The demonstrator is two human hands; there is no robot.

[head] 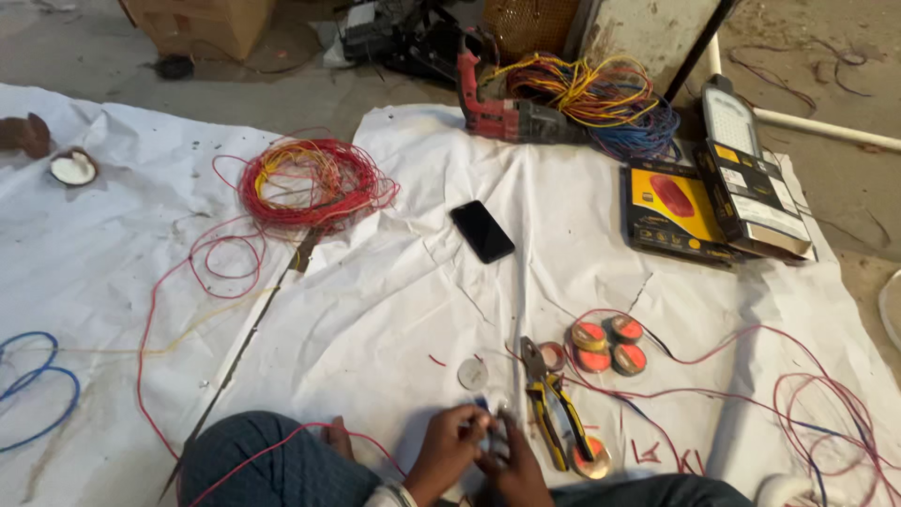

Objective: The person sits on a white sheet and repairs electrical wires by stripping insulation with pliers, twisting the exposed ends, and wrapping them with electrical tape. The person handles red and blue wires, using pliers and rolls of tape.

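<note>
Left hand and right hand pinched together on small whitish part, low centre over white sheet. Risk: part slipping, rolling among loose red wires; snagging beside yellow-handled pliers.

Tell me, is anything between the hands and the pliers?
Nothing visible. The pliers lie on the sheet right beside the right hand; the left hand meets it over a small part.
</note>
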